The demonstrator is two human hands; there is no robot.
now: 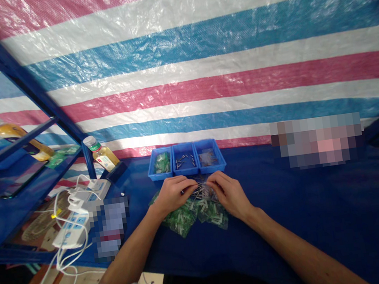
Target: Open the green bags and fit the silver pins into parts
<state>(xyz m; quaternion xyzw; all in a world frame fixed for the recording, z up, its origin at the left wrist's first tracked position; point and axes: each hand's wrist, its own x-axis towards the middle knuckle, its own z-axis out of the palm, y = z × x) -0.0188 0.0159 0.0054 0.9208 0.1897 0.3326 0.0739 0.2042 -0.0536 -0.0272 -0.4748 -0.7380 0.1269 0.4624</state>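
Nearby, blue bins (185, 169) just beyond both hands (177, 193).

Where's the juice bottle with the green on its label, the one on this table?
In the head view, the bottle stands tilted on the left, beside the blue frame post, behind the white power strips.

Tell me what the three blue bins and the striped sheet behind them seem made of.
Three open blue rectangular bins: likely moulded plastic, smooth, softly shiny.
Pink, white and blue striped sheet: probably woven plastic, glossy, with crinkled highlights and fine weave.
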